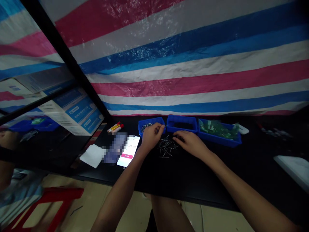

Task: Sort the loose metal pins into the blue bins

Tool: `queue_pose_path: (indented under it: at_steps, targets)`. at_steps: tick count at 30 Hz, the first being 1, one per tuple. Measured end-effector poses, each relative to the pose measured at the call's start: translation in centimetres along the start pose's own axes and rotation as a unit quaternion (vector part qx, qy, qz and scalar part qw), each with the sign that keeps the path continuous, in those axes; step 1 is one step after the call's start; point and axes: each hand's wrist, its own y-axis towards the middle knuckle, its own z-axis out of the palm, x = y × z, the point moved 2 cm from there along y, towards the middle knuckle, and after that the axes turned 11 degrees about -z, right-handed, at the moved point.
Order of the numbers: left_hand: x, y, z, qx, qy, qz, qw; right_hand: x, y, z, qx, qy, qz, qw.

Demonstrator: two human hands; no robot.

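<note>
My left hand [152, 135] is at the front right corner of the left blue bin [140, 129], its fingers pinched on a thin metal piece [166, 126] that pokes out to the right. More thin metal pieces [146, 126] lie in that bin. A loose pile of metal pieces [167, 146] is spread on the black table between my hands. My right hand [188, 140] rests at the pile's right edge, fingers curled down, and what its fingertips hold, if anything, is too small to tell. Behind it stands the middle blue bin [181, 129] with dark contents.
A right blue bin [219, 141] holds green plastic bags [217, 129]. On the left lie a lit phone [127, 151], white paper [92, 155] and markers [116, 127]. A white object [293, 170] is at the right. A person's arm [6, 174] shows far left.
</note>
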Motion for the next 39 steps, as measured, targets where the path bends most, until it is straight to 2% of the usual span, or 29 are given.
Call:
queue_pose_path:
  at_steps: [2,5,7,11,16,19,23,31,34,39]
  targets:
    - [0.1,0.2,-0.9,-0.090,0.047,-0.002,0.995,0.0,0.0,0.0,0.031,-0.025,0.001,0.999]
    - [0.3,0.3,-2.1,-0.228,0.090,-0.001,0.969,-0.2,-0.1,-0.1,0.072,-0.036,0.019,0.997]
    - [0.4,0.4,-2.5,-0.265,0.106,0.004,0.958,-0.4,-0.2,-0.1,0.085,-0.025,0.017,0.996]
    - [0.5,0.5,-2.1,-0.243,0.100,0.009,0.965,-0.7,-0.4,-0.2,0.100,0.005,-0.017,0.995]
    - [0.5,0.4,-1.7,-0.219,0.093,0.007,0.971,-0.7,-0.8,-0.2,0.111,-0.003,-0.007,0.994]
    - [0.6,0.4,-1.6,-0.209,0.089,0.003,0.974,-1.0,-0.7,-0.1,0.093,-0.024,-0.005,0.995]
    - [0.6,0.5,-1.6,-0.203,0.091,0.008,0.975,-1.5,-0.7,0.4,0.112,-0.077,-0.003,0.991]
    - [0.6,0.5,-1.4,-0.194,0.095,0.014,0.976,-1.1,-0.6,0.6,0.113,-0.088,-0.029,0.989]
    - [0.6,0.5,-1.3,-0.184,0.091,0.020,0.979,-1.3,-0.5,0.3,0.098,-0.080,-0.019,0.992]
    - [0.3,0.4,-1.0,-0.136,0.089,0.026,0.986,-0.8,0.0,-0.7,0.031,-0.020,-0.009,0.999]
